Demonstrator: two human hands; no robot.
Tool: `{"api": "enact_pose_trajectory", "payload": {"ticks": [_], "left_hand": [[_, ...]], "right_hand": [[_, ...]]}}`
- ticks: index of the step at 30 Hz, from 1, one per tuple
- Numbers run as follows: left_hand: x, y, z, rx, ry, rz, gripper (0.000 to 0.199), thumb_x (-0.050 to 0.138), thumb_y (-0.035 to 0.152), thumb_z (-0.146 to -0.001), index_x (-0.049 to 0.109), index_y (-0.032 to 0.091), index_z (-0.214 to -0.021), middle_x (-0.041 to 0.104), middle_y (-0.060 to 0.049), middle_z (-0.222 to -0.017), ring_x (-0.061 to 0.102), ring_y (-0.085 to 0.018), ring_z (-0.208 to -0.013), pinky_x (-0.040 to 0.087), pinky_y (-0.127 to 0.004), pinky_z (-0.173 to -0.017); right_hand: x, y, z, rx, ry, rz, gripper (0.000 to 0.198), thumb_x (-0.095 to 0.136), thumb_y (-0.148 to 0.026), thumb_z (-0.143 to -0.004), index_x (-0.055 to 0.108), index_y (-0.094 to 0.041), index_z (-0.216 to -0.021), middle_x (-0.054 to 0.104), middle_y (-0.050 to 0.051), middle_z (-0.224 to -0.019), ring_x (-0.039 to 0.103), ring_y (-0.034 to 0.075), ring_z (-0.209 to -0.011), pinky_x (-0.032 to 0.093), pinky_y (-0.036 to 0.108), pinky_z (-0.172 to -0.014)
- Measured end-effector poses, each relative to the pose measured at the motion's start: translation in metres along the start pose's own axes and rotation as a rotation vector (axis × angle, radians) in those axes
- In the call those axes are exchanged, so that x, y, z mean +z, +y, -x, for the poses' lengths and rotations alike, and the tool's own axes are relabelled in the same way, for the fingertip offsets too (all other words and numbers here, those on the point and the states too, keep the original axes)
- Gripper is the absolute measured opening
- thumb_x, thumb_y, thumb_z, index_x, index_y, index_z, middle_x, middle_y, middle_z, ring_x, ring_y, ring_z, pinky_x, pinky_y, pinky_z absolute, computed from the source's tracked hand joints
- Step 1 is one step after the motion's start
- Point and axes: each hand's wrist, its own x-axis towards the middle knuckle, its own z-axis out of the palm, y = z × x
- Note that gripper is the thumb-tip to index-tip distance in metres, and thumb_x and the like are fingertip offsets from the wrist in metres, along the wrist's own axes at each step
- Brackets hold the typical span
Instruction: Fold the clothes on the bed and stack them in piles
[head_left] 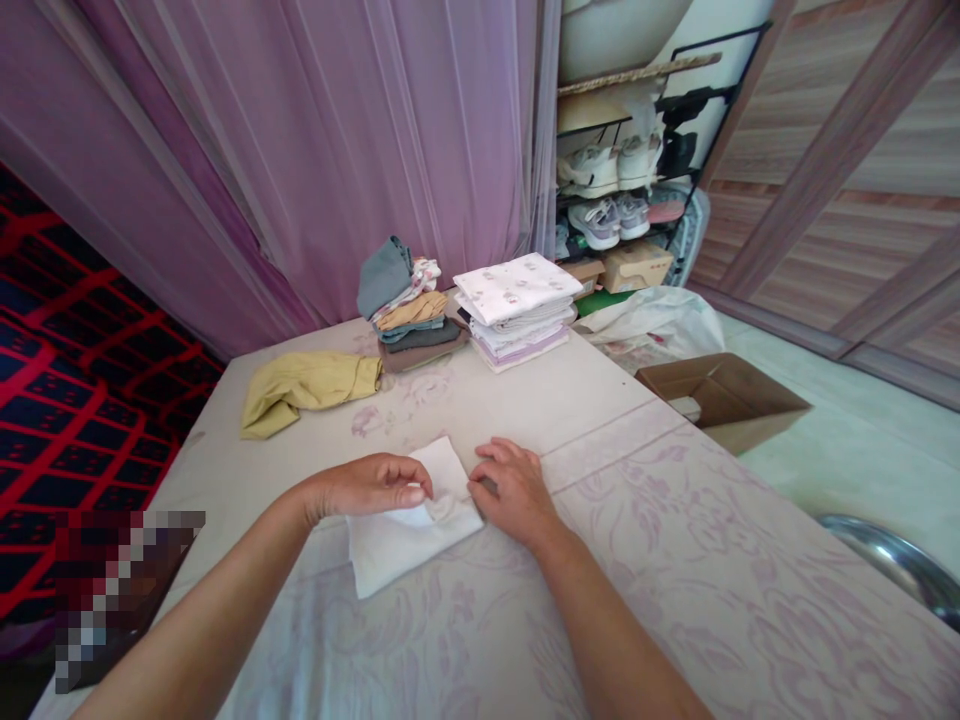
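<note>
A folded white cloth garment point(405, 555) lies on the patterned bed cover in front of me, with a crumpled part near its right side. My left hand point(375, 485) is over it from the left, thumb and fingers closed in a pinch on the fabric. At the cloth's right edge rests my right hand point(514, 492), its fingers loosely bent and apart, the thumb side touching or nearly touching the edge. Beyond my left hand lies a yellow garment point(311, 385), loosely folded.
At the bed's far edge stand a pile of folded dark and coloured clothes point(420, 340) and a stack of folded light fabrics point(517, 300). Right of the bed are a cardboard box point(739, 395), a metal basin point(892, 560) and a shoe rack point(622, 185). A purple curtain point(360, 140) hangs behind.
</note>
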Motion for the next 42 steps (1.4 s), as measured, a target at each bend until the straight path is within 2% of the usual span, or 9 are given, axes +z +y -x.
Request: {"api": "enact_pose_trajectory", "payload": {"ticks": [3, 7, 11, 14, 17, 21, 28, 33, 42], "left_hand": [[0.008, -0.003, -0.001, -0.024, -0.066, -0.012, 0.066, 0.036, 0.076, -0.078, 0.063, 0.019, -0.097, 0.066, -0.002, -0.078, 0.058, -0.016, -0.075, 0.043, -0.024, -0.072], [0.018, -0.005, -0.004, -0.089, -0.09, -0.033, 0.058, 0.037, 0.071, -0.082, 0.063, 0.02, -0.091, 0.062, 0.002, -0.059, 0.058, -0.013, -0.063, 0.043, -0.024, -0.07], [0.018, -0.008, -0.011, -0.2, 0.247, -0.274, 0.038, 0.049, 0.056, -0.081, 0.059, 0.02, -0.071, 0.056, 0.005, -0.054, 0.051, -0.011, -0.052, 0.035, -0.022, -0.054], [0.023, -0.005, -0.017, -0.215, 0.483, -0.52, 0.02, 0.057, 0.042, -0.078, 0.061, 0.023, -0.08, 0.062, 0.005, -0.069, 0.056, -0.013, -0.064, 0.034, -0.023, -0.057], [0.04, 0.001, -0.022, -0.188, 0.518, -0.641, 0.023, 0.062, 0.043, -0.075, 0.06, 0.026, -0.091, 0.066, 0.003, -0.088, 0.06, -0.016, -0.079, 0.037, -0.024, -0.064], [0.063, 0.001, -0.026, -0.226, 0.609, -0.739, 0.031, 0.064, 0.043, -0.075, 0.055, 0.026, -0.099, 0.065, -0.002, -0.097, 0.06, -0.021, -0.092, 0.04, -0.03, -0.076], [0.068, -0.009, -0.026, -0.22, 0.643, -0.711, 0.012, 0.051, 0.028, -0.085, 0.055, 0.025, -0.096, 0.066, -0.002, -0.093, 0.061, -0.019, -0.087, 0.039, -0.028, -0.073], [0.063, -0.012, -0.023, -0.156, 0.721, -0.604, 0.013, 0.045, 0.025, -0.085, 0.057, 0.023, -0.091, 0.064, -0.001, -0.087, 0.06, -0.016, -0.08, 0.039, -0.026, -0.07], [0.067, -0.016, -0.022, -0.184, 0.672, -0.569, 0.027, 0.058, 0.044, -0.081, 0.056, 0.025, -0.099, 0.065, 0.0, -0.1, 0.06, -0.017, -0.083, 0.039, -0.027, -0.069]], "right_hand": [[0.001, 0.001, 0.0, 0.006, -0.009, -0.004, 0.013, 0.059, -0.023, -0.08, 0.071, -0.026, -0.078, 0.065, 0.002, -0.118, 0.043, 0.025, -0.124, 0.028, 0.044, -0.099], [0.002, 0.001, -0.001, -0.001, -0.018, -0.011, 0.012, 0.06, -0.03, -0.081, 0.071, -0.026, -0.08, 0.064, 0.003, -0.12, 0.042, 0.027, -0.127, 0.028, 0.047, -0.1], [0.005, 0.0, -0.003, -0.01, -0.003, -0.047, 0.007, 0.064, -0.027, -0.076, 0.071, -0.025, -0.075, 0.065, 0.002, -0.119, 0.041, 0.027, -0.128, 0.027, 0.047, -0.102], [0.008, -0.002, -0.005, 0.028, 0.048, -0.128, 0.008, 0.063, -0.024, -0.076, 0.071, -0.026, -0.075, 0.067, 0.002, -0.116, 0.043, 0.025, -0.127, 0.028, 0.046, -0.103], [0.011, -0.006, -0.007, 0.075, 0.065, -0.191, 0.009, 0.063, -0.027, -0.077, 0.071, -0.026, -0.072, 0.068, 0.001, -0.114, 0.043, 0.025, -0.126, 0.028, 0.047, -0.104], [0.013, -0.012, -0.007, 0.075, 0.025, -0.195, 0.016, 0.059, -0.028, -0.08, 0.071, -0.027, -0.07, 0.067, -0.001, -0.115, 0.041, 0.025, -0.129, 0.024, 0.05, -0.106], [0.008, -0.015, -0.008, 0.059, -0.04, -0.213, 0.022, 0.054, -0.028, -0.085, 0.072, -0.029, -0.073, 0.066, -0.002, -0.118, 0.039, 0.024, -0.131, 0.023, 0.051, -0.106], [0.007, -0.017, -0.006, -0.002, -0.086, -0.164, 0.021, 0.053, -0.024, -0.084, 0.073, -0.029, -0.081, 0.062, -0.001, -0.125, 0.033, 0.026, -0.134, 0.022, 0.051, -0.106], [0.005, -0.018, -0.001, -0.076, -0.13, -0.044, 0.013, 0.06, -0.024, -0.076, 0.072, -0.027, -0.079, 0.06, 0.001, -0.128, 0.029, 0.029, -0.136, 0.015, 0.054, -0.107]]}}
